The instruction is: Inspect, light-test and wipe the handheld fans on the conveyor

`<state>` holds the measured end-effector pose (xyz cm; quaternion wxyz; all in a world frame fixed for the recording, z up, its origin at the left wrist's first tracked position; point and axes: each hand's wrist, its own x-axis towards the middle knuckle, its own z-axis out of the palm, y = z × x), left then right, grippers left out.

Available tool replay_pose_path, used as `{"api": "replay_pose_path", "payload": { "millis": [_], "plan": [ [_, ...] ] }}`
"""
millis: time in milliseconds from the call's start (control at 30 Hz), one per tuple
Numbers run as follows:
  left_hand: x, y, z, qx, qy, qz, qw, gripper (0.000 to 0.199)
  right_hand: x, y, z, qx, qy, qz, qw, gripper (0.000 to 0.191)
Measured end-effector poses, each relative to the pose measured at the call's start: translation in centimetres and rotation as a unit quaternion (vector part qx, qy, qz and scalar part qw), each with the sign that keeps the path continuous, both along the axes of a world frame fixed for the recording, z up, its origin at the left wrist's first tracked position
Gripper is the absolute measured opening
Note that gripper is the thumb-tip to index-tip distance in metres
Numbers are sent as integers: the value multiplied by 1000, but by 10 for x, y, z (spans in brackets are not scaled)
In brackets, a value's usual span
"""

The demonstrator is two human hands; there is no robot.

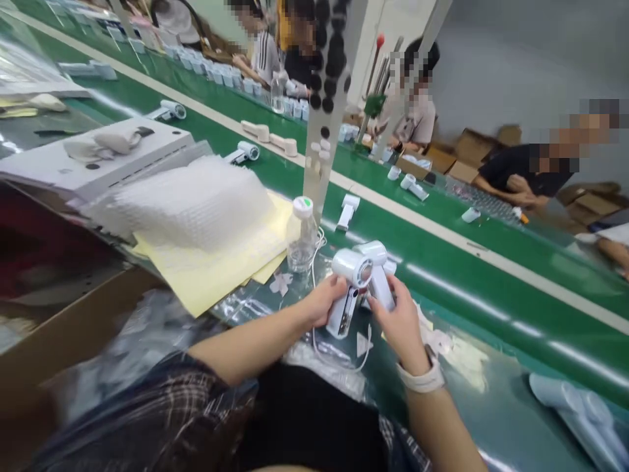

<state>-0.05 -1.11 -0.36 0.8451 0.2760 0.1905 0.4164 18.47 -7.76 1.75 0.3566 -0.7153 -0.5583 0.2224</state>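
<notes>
My left hand (324,303) is closed around the handle of a pale handheld fan (350,265), whose round head faces right and whose handle side shows a dark slot. Close beside it, my right hand (400,320) grips a second pale fan (381,283) by its handle. The two fans overlap in view, so I cannot tell whether they touch. Part of another pale piece (390,267) shows behind the right one. Below the hands a thin white cable (339,367) loops over the work surface. A white wristband (421,379) is on my right wrist.
A clear bottle (301,239) stands left of my hands, near a post (328,131). Bubble-wrap sheets (196,203) lie on yellow paper (196,282). More fans rest on the green conveyor (442,242) and at lower right (580,406). Several people work across the belt.
</notes>
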Motion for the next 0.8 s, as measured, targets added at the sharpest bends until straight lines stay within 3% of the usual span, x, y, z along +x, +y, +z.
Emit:
{"api": "replay_pose_path", "payload": {
  "millis": [100,167,300,400,633,700,800],
  "plan": [
    [2,-4,-6,-8,8,-7,1000,89,-27,-33,-6,22,-55,47,997,69],
    [2,-3,-7,-6,1,-10,1000,84,-26,-48,-9,-8,-119,59,991,50],
    [1,3,-5,12,-10,-28,999,77,-16,-61,-26,-86,-193,-27,977,28],
    [-2,2,6,16,-5,-43,999,80,-27,-65,-38,-102,-211,-24,972,18],
    [2,-10,52,56,-47,-68,995,83,-45,-68,-45,-108,-175,-5,979,19],
    [7,-8,53,70,-36,-63,995,82,-42,-66,-42,-111,-141,20,984,14],
    [14,-1,42,71,-17,-61,995,88,-39,-69,-27,-116,-37,90,989,24]
  ]
}}
